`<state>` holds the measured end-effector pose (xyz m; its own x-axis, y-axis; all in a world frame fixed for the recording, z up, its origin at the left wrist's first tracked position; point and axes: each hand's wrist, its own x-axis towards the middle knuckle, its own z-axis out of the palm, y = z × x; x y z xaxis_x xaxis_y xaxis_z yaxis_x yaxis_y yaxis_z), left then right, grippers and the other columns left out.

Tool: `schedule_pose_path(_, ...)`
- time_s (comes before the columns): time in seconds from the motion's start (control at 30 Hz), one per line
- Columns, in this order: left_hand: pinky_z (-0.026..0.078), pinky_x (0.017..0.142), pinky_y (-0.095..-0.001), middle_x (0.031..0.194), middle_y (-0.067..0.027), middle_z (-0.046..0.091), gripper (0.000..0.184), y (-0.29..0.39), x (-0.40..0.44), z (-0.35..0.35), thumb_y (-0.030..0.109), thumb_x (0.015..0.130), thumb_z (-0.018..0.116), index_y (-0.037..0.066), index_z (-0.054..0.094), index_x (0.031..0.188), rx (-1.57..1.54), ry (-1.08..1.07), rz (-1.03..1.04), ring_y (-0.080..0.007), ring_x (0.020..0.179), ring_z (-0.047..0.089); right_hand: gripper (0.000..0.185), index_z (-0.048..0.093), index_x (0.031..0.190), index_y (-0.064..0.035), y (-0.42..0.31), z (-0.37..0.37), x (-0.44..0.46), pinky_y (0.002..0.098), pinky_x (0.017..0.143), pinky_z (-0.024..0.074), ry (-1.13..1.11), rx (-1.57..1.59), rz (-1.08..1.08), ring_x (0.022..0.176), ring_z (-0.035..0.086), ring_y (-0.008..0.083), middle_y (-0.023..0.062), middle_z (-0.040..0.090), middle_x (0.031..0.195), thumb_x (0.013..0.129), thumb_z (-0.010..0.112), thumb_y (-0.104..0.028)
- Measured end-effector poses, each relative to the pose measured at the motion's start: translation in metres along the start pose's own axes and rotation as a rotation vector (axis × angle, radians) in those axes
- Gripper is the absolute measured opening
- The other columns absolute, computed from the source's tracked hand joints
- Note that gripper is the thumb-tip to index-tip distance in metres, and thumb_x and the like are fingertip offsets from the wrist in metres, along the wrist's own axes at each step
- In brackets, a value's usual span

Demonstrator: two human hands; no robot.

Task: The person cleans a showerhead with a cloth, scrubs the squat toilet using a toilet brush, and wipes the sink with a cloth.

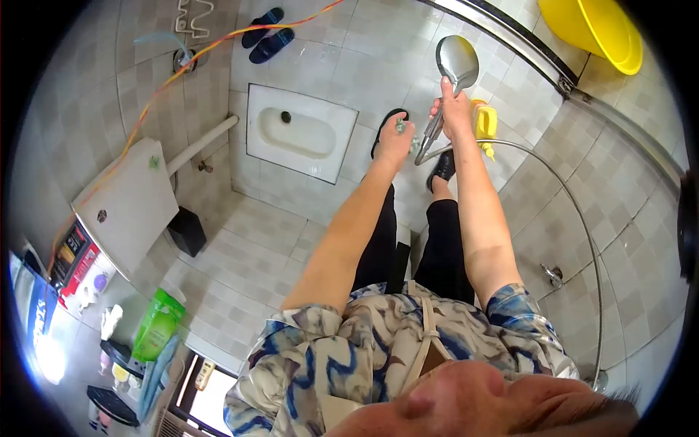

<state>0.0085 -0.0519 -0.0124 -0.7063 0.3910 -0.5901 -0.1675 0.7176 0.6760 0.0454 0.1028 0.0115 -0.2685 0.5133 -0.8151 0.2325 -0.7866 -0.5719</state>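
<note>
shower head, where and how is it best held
Probably by the slim handle just below the broad round head, coming from the person's right, as the right grip does now. The handle is narrow enough to wrap around, while the head is much wider and the hose joins the handle's far end.

This is a bathroom, and it looks like one in a home. A white squat toilet [304,135] is set into the tiled floor [251,233], with a white cistern [131,204] and a pale pipe [202,146] on the wall side. A silver shower head [458,61] on a metal hose [587,226], a tap [553,276] on the tiled wall [630,309], a yellow basin [575,25] and dark slippers [271,45] fit that reading. The bottles [119,375] at lower left, small and distorted, are probably toiletries.
</note>
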Motion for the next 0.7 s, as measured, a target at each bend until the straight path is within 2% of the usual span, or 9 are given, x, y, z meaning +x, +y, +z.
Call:
schedule_pose_path(0.07,0.047,0.07,-0.0274,0.093,-0.0071,0.058,0.037,-0.008,-0.012,0.009,0.017,0.08,0.063,0.002,0.056,0.113,-0.22,-0.023,-0.107,-0.0128,0.081,0.055,0.035,0.044,0.089,-0.0071,-0.002,-0.01,-0.011,0.0296,0.038,0.0428,-0.017,-0.043,-0.009,0.043,0.048,0.0139,0.004,0.047,0.056,0.088,0.056,-0.04)
schedule_pose_path(0.1,0.046,0.07,-0.0268,0.096,-0.0065,0.057,0.038,0.012,-0.026,0.005,0.017,0.08,0.063,0.002,0.055,0.114,-0.314,-0.049,-0.202,-0.0121,0.082,0.055,0.035,0.044,0.089,-0.0068,-0.005,-0.013,-0.016,0.0293,0.037,0.0424,-0.021,-0.085,-0.019,0.042,0.048,0.0137,0.004,0.047,0.055,0.088,0.056,-0.039)
schedule_pose_path(0.2,0.046,0.071,-0.0265,0.095,-0.0059,0.057,0.037,0.008,-0.049,0.012,0.017,0.081,0.064,0.003,0.055,0.114,-0.291,0.0,-0.158,-0.0123,0.081,0.054,0.037,0.047,0.091,-0.0029,-0.007,-0.023,-0.033,0.0285,0.037,0.0423,-0.044,-0.118,-0.073,0.043,0.049,0.014,0.0056,0.049,0.058,0.086,0.058,-0.038)
schedule_pose_path(0.33,0.045,0.071,-0.0264,0.097,-0.0057,0.057,0.037,0.004,-0.073,0.019,0.017,0.081,0.064,0.005,0.055,0.115,-0.31,0.097,-0.181,-0.0123,0.081,0.054,0.034,0.047,0.088,-0.0035,-0.006,-0.027,-0.055,0.0282,0.036,0.042,-0.079,-0.167,-0.058,0.042,0.05,0.0136,0.0051,0.049,0.057,0.086,0.058,-0.036)
schedule_pose_path(0.4,0.044,0.084,-0.0319,0.105,-0.0141,0.06,0.04,0.007,-0.087,0.018,0.019,0.077,0.063,0.003,0.056,0.113,-0.289,0.112,-0.209,-0.0227,0.095,0.057,0.033,0.046,0.087,-0.0052,-0.001,-0.028,-0.067,0.0277,0.036,0.0415,-0.083,-0.172,-0.057,0.041,0.049,0.0134,0.0042,0.048,0.055,0.087,0.057,-0.036)
schedule_pose_path(0.43,0.044,0.083,-0.0316,0.105,-0.0141,0.059,0.042,0.0,-0.085,0.019,0.02,0.076,0.064,0.003,0.056,0.113,-0.374,0.084,-0.255,-0.022,0.095,0.057,0.031,0.045,0.085,-0.0068,0.001,-0.027,-0.072,0.0273,0.035,0.041,-0.074,-0.171,-0.059,0.04,0.048,0.0132,0.0033,0.047,0.054,0.088,0.057,-0.036)
schedule_pose_path(0.6,0.045,0.08,-0.0312,0.099,-0.0129,0.06,0.042,0.002,-0.085,-0.009,0.018,0.076,0.063,0.001,0.055,0.113,-0.353,0.073,-0.274,-0.0208,0.092,0.057,0.031,0.045,0.085,-0.0068,0.033,-0.013,-0.089,0.0266,0.036,0.0406,-0.099,-0.146,-0.083,0.04,0.048,0.0127,0.0028,0.047,0.054,0.089,0.055,-0.036)
schedule_pose_path(0.7,0.046,0.078,-0.0303,0.096,-0.0125,0.061,0.042,-0.013,-0.085,-0.024,0.016,0.076,0.062,0.0,0.055,0.114,-0.41,0.078,-0.206,-0.0213,0.088,0.058,0.03,0.045,0.084,-0.0063,0.056,0.0,-0.104,0.0251,0.038,0.0386,-0.112,-0.255,-0.077,0.041,0.047,0.0113,0.003,0.049,0.054,0.089,0.055,-0.034)
